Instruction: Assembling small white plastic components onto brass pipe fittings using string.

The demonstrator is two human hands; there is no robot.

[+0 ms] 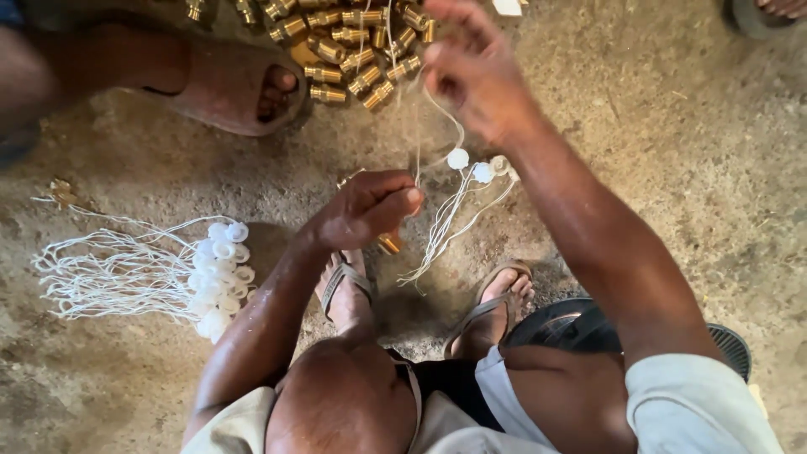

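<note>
A heap of brass fittings (pixel 353 50) lies on the dirt floor (pixel 672 193). Left of it rests a sandalled foot (pixel 227 84); below-left, a bundle of white-capped strings (pixel 160 273).

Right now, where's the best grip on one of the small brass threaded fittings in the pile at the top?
Probably take a small brass threaded fitting at the pile's near edge, across its ribbed barrel, fingers coming from above. It lies on its side on the dirt floor with open ground toward the person; those deeper in are packed against neighbours.

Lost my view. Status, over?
Left hand grips brass fitting. Right hand pulls white string up. Fittings pile ahead, nothing blocking.
</note>
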